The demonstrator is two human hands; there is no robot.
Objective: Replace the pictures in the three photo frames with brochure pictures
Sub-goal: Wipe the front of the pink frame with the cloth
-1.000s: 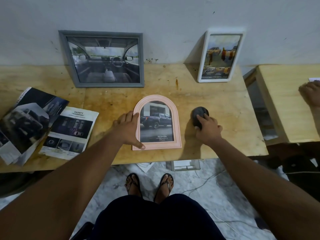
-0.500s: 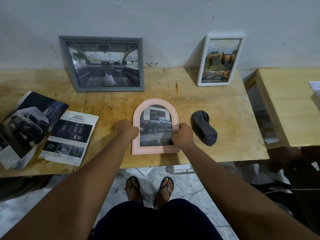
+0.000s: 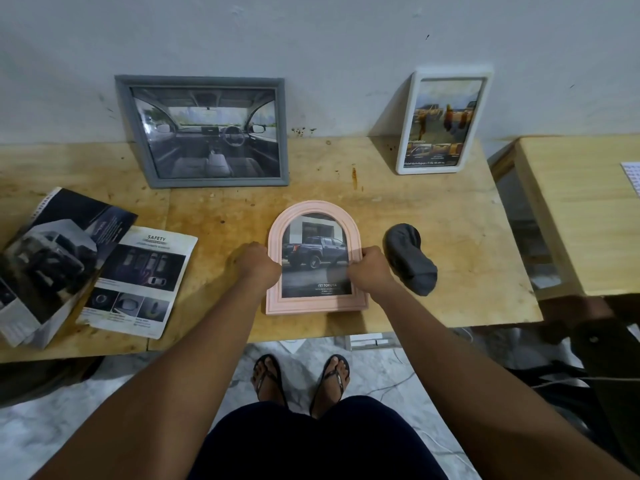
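"toyota" on pink frame's picture [image 3: 315, 258], "safety" on brochure page [image 3: 138, 282]

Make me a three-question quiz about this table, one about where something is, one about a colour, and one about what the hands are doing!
1. Where is the grey cloth?
A. to the right of the pink frame
B. on the brochures
C. on the floor

2. What colour is the tall frame leaning on the wall?
A. black
B. white
C. green

3. What are the hands doing?
A. waving
B. folding paper
C. gripping the pink frame's sides

Answers: 1 A, it lies beside the right hand. 2 B, its rim is white. 3 C, left hand and right hand clasp its edges.
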